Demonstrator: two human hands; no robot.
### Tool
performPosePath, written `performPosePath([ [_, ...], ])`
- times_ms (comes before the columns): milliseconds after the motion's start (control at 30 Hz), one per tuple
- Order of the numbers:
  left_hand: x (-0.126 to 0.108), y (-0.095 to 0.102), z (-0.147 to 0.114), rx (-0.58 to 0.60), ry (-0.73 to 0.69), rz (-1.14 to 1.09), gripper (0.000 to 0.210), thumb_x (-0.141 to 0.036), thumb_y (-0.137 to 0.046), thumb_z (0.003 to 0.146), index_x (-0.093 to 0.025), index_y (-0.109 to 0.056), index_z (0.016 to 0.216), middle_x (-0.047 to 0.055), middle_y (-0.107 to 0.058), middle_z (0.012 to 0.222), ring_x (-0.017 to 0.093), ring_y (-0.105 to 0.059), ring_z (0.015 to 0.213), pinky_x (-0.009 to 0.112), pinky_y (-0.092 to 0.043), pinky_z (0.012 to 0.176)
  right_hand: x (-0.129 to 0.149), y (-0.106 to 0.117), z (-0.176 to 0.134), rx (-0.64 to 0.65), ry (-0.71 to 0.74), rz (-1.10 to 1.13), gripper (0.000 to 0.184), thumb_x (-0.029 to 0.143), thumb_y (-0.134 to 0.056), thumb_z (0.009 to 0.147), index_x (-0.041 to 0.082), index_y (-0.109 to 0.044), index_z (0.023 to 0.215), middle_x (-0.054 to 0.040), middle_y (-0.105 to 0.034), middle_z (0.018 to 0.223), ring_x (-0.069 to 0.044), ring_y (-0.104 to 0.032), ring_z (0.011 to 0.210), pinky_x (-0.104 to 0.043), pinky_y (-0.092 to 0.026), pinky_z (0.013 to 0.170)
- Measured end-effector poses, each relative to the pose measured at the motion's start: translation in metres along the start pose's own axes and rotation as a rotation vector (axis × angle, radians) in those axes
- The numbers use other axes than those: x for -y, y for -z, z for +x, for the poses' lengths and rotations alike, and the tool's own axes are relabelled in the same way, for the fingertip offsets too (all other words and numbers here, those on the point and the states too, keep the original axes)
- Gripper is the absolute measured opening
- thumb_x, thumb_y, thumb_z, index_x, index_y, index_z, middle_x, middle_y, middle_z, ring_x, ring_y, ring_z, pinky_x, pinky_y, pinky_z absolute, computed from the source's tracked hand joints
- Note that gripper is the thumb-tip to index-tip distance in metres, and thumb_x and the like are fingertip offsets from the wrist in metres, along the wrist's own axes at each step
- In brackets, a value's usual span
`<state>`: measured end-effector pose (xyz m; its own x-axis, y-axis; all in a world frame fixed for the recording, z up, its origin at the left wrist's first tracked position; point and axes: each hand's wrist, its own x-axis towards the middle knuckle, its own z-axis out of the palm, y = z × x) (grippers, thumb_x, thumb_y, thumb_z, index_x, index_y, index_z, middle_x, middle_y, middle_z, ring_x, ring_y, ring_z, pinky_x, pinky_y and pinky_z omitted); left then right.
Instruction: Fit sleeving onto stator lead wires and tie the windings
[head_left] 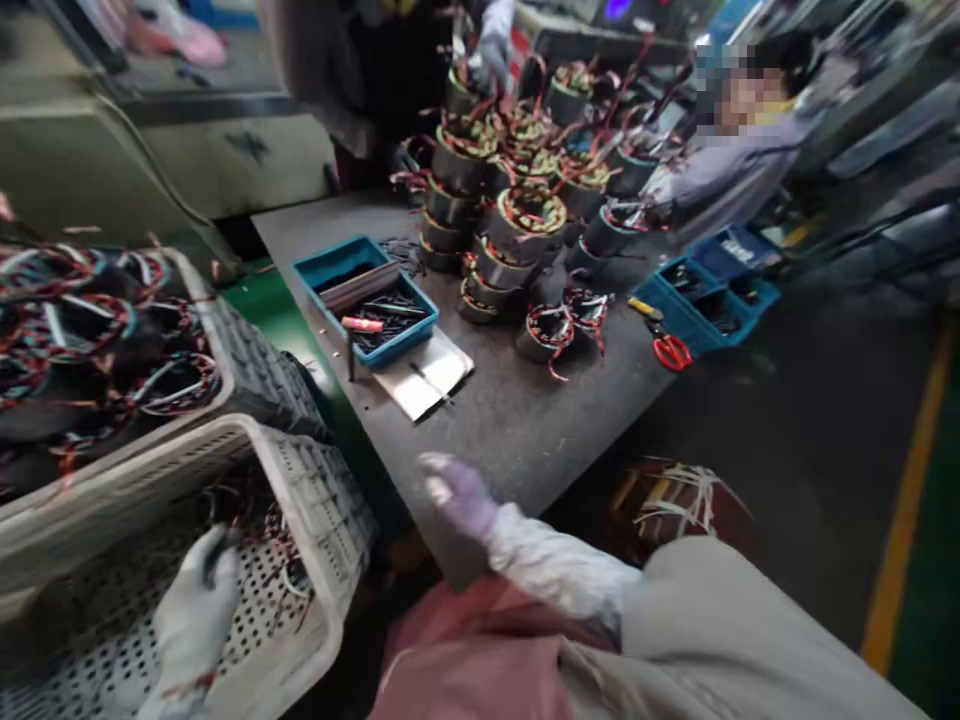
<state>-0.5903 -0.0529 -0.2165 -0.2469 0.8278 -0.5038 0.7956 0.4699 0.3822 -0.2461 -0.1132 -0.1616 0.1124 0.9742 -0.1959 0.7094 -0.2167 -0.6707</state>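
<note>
My left hand, in a pale glove, reaches down inside the light plastic basket at the lower left. Its thumb and fingers are apart, with a dark gap between them and no held object visible. Just beyond the fingertips lie wire-wound motor stators with loose leads, partly in shadow. My right hand, gloved and with a pale sleeve, hovers at the near edge of the table. Its fingers are loosely bent, slightly blurred, and nothing shows in them.
Stacked stators stand on the table. A blue bin of black tubes sits beside a white pad. Red-handled scissors lie by another blue bin. A co-worker sits at right; another person stands behind. A second basket holds stators.
</note>
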Motion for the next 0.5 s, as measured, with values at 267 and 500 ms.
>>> performPosePath([
  [267,-0.310,-0.088,-0.095,0.061,-1.014,-0.025,0.041,-0.023,-0.051,0.083,-0.022,-0.064,0.122,0.013,-0.062,0.134,0.030,-0.053,0.130,0.049,-0.037,0.112,-0.207,0.337,0.065,-0.337,-0.076,-0.525,0.046,0.014,-0.046,0.080,0.010,-0.062,0.123,-0.0198,-0.062,0.128,-0.031,-0.055,0.124,-0.051,-0.041,0.110],
  [500,-0.506,-0.153,-0.090,0.548,-0.842,-0.213,0.045,-0.018,-0.055,0.084,-0.012,-0.061,0.129,0.019,-0.058,0.136,0.030,-0.045,0.136,0.049,-0.026,0.118,-0.208,0.308,0.174,0.277,0.166,-0.714,0.041,0.014,-0.056,0.080,0.007,-0.065,0.119,-0.0220,-0.070,0.103,-0.032,-0.062,0.105,-0.043,-0.045,0.092],
])
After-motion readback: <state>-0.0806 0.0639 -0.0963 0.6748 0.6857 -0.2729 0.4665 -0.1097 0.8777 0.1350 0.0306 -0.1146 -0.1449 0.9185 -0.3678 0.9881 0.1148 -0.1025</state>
